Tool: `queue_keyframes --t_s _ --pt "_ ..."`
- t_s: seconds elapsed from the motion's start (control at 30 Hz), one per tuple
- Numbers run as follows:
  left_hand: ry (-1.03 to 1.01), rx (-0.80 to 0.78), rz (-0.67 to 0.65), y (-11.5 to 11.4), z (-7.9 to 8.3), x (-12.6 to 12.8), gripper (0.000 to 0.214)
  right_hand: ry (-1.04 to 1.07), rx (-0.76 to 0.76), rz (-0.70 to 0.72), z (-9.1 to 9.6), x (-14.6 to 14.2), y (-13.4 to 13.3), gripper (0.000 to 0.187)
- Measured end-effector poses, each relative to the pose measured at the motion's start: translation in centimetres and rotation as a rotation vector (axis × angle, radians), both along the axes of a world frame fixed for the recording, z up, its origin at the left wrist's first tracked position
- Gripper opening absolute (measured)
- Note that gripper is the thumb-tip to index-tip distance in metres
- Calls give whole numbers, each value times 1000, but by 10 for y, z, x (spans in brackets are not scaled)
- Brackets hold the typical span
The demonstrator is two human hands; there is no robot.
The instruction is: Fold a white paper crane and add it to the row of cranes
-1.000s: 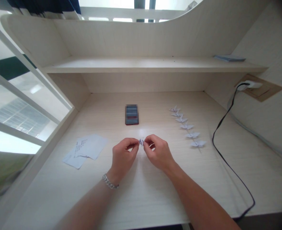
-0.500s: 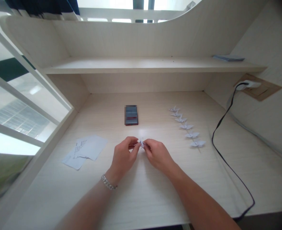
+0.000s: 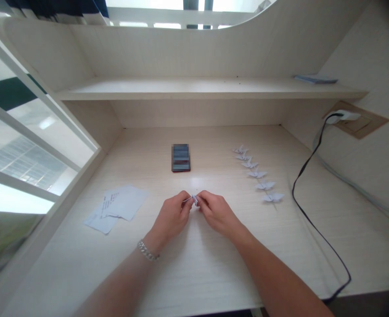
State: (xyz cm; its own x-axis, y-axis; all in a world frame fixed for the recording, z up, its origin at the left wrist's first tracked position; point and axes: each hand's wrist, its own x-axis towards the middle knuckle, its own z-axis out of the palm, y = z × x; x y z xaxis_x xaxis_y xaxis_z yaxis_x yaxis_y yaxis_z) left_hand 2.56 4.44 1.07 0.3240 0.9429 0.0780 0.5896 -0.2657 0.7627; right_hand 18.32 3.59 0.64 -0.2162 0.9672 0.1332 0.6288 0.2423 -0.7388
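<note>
Between my fingertips, just above the middle of the desk, is a small piece of folded white paper. My left hand pinches its left side with thumb and fingers, and a thin folded edge shows between them. On the opposite side my right hand grips the paper with its fingertips closed. Much of the fold is hidden by the fingers. Off to the right, several white folded paper cranes lie in a slanting row on the desk.
Flat paper sheets, one with writing, overlap at the left. A phone with a blurred screen lies beyond my hands. A black cable runs from the wall socket along the right. A shelf spans the back.
The left fingers have shifted on the folded paper, which now sits at a slightly different angle. Both hands stay close together at the same spot.
</note>
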Motion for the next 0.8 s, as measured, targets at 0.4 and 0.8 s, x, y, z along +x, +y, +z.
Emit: queue_keyframes --t_s 0.4,0.8 --pt "-385 -292 -48 1 -7 2 29 291 -243 86 8 9 1 21" --pt "-678 -606 -109 -1 1 3 27 805 -623 193 9 11 2 21"
